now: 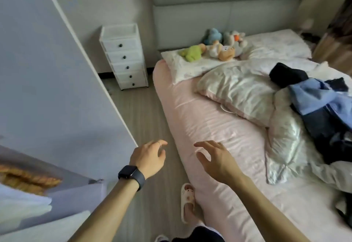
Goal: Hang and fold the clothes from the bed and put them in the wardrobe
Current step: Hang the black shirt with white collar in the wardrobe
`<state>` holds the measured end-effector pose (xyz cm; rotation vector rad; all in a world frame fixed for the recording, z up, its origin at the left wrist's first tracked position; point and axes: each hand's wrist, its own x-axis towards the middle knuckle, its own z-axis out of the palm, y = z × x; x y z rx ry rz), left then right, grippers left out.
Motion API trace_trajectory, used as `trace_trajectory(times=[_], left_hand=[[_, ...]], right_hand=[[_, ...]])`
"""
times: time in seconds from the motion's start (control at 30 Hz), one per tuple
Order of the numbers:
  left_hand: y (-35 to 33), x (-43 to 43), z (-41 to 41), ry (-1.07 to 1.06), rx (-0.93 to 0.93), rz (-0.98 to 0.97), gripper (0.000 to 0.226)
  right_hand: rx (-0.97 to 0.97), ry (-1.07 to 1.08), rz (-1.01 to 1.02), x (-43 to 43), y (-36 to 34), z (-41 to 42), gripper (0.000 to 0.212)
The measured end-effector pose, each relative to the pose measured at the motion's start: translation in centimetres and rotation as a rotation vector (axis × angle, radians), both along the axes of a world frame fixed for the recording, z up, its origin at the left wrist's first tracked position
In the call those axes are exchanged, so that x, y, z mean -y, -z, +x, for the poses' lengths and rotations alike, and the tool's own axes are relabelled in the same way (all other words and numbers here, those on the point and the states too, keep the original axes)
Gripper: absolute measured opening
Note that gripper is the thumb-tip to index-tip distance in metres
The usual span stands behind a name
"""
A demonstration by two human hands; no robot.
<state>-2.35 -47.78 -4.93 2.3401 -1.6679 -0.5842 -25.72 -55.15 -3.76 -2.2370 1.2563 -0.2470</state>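
Nothing is held: the grip of the left hand (150, 158) and of the right hand (217, 160) is wide, fingers spread, by the near edge of the bed (200, 112). The clothes (320, 104) are heaped on the crumpled duvet (243, 87), well apart from both hands. As they look tangled, several could be dragged along if one is pulled, and the duvet with them.

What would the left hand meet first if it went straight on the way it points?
The left hand would probably meet the pink sheet at the bed's edge; depth is unclear.
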Motion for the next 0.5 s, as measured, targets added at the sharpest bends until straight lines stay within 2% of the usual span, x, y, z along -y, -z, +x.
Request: trace_trajectory(times=[0.13, 0.23, 0.37, 0.5], left_hand=[[1.5, 3.9, -7.1, 0.239, -0.084, 0.032, 0.034], [2.2, 6.8, -13.7, 0.436, -0.043, 0.064, 0.036], [2.1, 11.1, -20.5, 0.583, -0.071, 0.105, 0.037], [1.0, 16.5, -27.9, 0.709, -0.023, 0.103, 0.038]], right_hand=[[-0.054, 0.239, 0.043, -2.5, 0.7, -8.7, 0.032], [-0.082, 0.446, 0.086, -4.3, 1.2, -15.4, 0.035], [-0.089, 0.62, 0.087, -4.2, 1.4, -21.3, 0.035], [-0.064, 0.748, 0.07, -1.3, 1.2, -27.4, 0.034]])
